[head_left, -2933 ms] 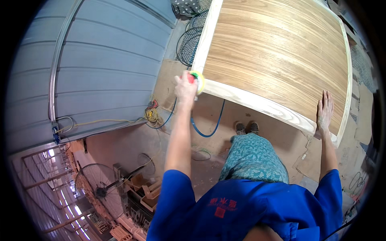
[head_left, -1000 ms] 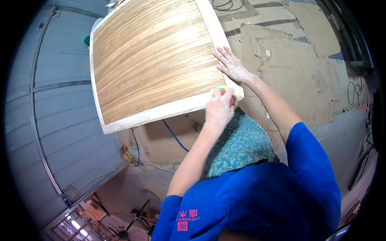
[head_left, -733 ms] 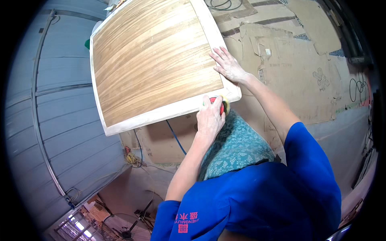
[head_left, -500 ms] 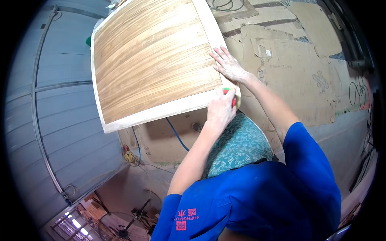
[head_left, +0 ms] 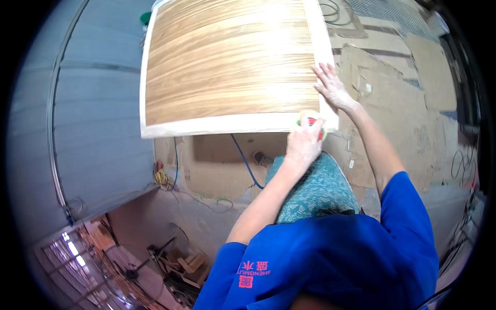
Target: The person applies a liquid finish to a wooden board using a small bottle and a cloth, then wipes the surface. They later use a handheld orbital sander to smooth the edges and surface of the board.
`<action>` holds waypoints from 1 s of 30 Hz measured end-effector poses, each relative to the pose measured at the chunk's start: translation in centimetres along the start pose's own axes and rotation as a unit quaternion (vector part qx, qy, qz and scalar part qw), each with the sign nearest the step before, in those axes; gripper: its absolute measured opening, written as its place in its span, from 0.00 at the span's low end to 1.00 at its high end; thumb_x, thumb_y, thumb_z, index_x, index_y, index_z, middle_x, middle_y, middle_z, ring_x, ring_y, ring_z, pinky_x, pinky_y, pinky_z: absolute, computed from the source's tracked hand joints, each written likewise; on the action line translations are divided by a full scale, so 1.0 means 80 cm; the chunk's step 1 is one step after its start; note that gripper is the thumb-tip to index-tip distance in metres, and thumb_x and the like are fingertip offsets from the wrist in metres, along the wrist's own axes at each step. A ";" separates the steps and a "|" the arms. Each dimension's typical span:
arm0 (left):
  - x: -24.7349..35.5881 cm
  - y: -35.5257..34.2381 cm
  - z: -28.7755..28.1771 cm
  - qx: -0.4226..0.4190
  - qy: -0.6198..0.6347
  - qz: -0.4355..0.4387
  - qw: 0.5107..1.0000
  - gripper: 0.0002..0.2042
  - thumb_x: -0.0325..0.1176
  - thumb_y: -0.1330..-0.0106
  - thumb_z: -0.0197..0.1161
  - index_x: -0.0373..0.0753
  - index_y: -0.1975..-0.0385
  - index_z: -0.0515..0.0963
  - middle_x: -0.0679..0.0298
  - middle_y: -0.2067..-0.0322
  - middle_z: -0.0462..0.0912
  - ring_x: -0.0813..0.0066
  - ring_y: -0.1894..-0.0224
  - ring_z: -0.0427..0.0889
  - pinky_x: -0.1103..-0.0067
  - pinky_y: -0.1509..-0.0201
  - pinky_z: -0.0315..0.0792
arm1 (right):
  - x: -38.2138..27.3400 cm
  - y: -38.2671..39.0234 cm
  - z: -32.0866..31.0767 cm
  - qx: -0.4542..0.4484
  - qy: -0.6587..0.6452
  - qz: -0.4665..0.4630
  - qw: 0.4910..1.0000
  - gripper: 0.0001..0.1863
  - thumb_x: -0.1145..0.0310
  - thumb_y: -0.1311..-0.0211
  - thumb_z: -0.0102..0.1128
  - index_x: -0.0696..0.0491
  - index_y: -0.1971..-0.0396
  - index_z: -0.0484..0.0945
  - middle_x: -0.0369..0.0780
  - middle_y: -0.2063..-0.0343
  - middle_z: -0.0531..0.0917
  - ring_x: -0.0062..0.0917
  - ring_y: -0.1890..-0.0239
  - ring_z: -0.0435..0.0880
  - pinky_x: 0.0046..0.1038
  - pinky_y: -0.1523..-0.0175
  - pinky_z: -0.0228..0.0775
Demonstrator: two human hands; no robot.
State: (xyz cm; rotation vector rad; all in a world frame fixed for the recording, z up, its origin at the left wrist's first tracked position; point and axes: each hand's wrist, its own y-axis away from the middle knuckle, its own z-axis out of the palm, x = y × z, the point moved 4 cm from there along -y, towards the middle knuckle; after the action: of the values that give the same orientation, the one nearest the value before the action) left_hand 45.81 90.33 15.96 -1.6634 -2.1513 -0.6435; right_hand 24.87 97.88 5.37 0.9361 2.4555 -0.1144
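A wood-grained panel with a white border lies in front of me. Near its close right corner, my left hand is closed on a round, pale yellow thing with red and green on it. It looks like a tape roll, but my fingers hide much of it. The thing rests against the near border. My right hand lies flat on the right border, fingers spread, holding nothing.
Flattened cardboard covers the floor at the right. A blue hose hangs below the panel, and a yellow cord bundle lies by the grey wall. A teal patterned cloth covers my lap. Wood pieces stand at the lower left.
The view has turned, so the panel appears squarer and farther right. My left hand and the round thing have slid slightly left from the corner. My right hand stays on the right border.
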 end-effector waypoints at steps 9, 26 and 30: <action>-0.266 0.063 -0.096 0.119 -0.063 -0.216 0.967 0.25 0.41 0.39 0.68 0.52 0.41 0.71 0.47 0.52 0.70 0.43 0.58 0.84 0.54 0.56 0.81 | -0.002 0.007 -0.017 -0.007 0.077 -0.013 0.997 0.32 0.55 0.23 0.48 0.45 0.23 0.58 0.49 0.23 0.55 0.48 0.20 0.46 0.45 0.19 0.42; -0.716 0.217 -0.282 0.411 0.057 -0.504 0.758 0.27 0.45 0.42 0.70 0.53 0.42 0.73 0.50 0.49 0.73 0.42 0.49 0.81 0.55 0.43 0.75 | -0.279 0.001 0.139 -0.129 0.252 -0.229 0.931 0.45 0.36 0.32 0.50 0.48 0.23 0.58 0.49 0.23 0.55 0.48 0.20 0.47 0.57 0.21 0.34; -0.752 0.235 -0.272 0.396 0.069 -0.490 0.773 0.26 0.42 0.42 0.71 0.51 0.43 0.72 0.49 0.48 0.73 0.39 0.51 0.81 0.53 0.46 0.75 | -0.286 -0.012 0.165 -0.104 0.262 -0.238 0.929 0.48 0.33 0.35 0.52 0.48 0.22 0.57 0.49 0.22 0.53 0.48 0.19 0.45 0.56 0.20 0.31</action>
State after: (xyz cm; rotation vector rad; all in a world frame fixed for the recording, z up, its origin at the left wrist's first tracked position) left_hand 79.12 33.56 5.11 0.0060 -2.5184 -0.0005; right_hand 44.46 80.08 4.92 0.2781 3.0703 0.2634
